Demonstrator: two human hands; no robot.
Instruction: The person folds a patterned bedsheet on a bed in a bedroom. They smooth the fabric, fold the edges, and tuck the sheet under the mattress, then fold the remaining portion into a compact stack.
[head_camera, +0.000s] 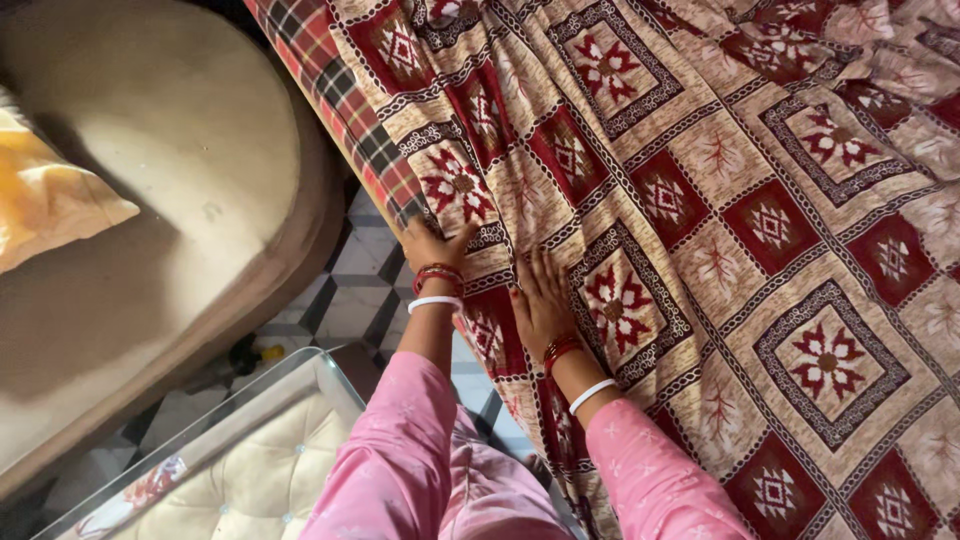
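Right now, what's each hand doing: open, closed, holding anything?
Left hand: fingers curled over the edge of the red-and-beige patterned bedspread; firm grip cannot be told.
Right hand: open, flat on it.

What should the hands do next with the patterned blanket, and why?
Probably slide both palms outward to smooth it. The left hand grips the patterned blanket at the bed's edge, the right hand lies flat, and folds run between them.
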